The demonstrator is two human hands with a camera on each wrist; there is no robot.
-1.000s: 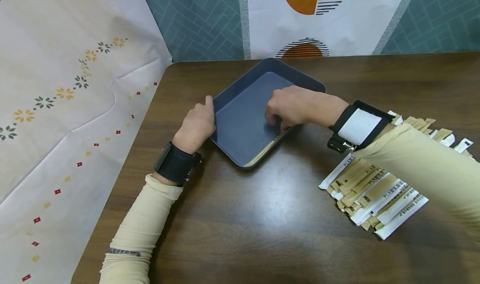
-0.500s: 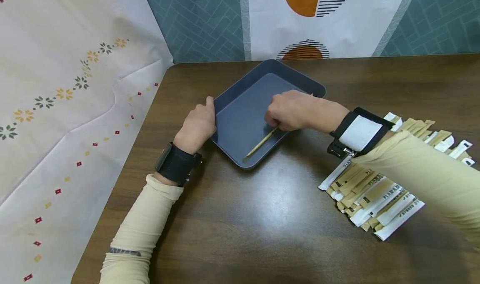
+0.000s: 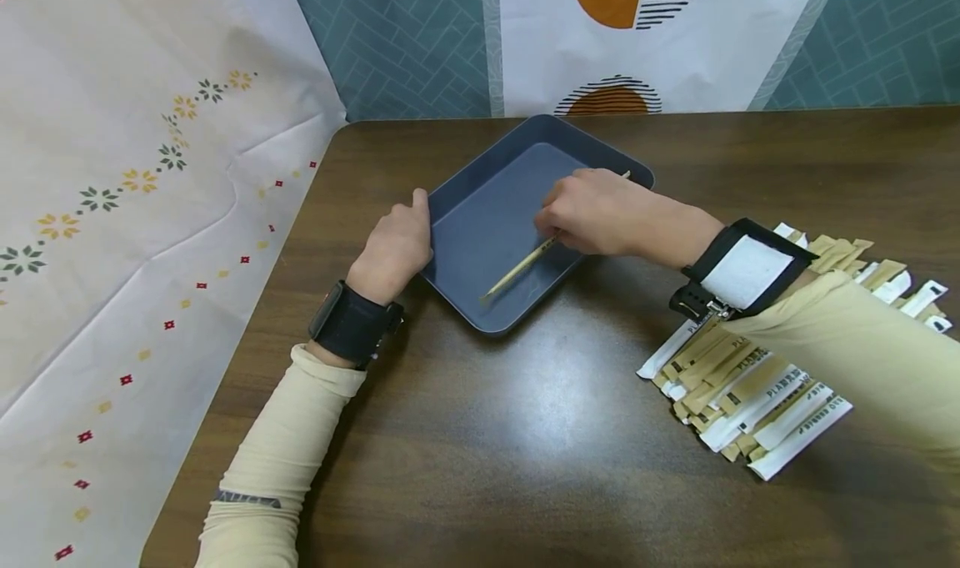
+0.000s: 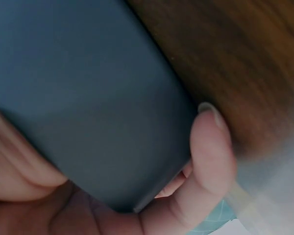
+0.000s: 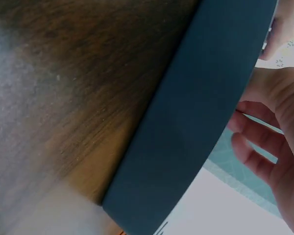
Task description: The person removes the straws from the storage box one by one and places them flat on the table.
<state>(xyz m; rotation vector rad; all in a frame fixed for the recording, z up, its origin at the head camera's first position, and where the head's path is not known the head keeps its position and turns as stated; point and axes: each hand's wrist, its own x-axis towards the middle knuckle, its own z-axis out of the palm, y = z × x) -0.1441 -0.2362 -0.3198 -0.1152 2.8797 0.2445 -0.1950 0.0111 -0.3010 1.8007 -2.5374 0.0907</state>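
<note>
A dark blue-grey rectangular tray [image 3: 491,226] lies turned at an angle on the wooden table. My left hand [image 3: 393,247] grips its left side, and in the left wrist view the fingers [image 4: 213,156] curl round the tray's edge. Over the tray's right part, my right hand [image 3: 592,209] pinches a thin tan stick packet [image 3: 517,276]. The packet runs diagonally under the hand, its near end low over the tray floor and its far end showing beyond the knuckles. The tray's side wall [image 5: 186,112] hides some fingertips in the right wrist view.
Several white and tan printed stick packets [image 3: 750,384] lie in a spread pile on the right, partly under my right sleeve [image 3: 862,343]. A patterned white cloth [image 3: 150,218] covers the left side. A teal patterned surface [image 3: 405,42] lies beyond the table's far edge.
The packet, earlier lying along the tray's near right wall, has come away from it toward the tray's middle in my right hand. My left hand has kept its grip on the tray.
</note>
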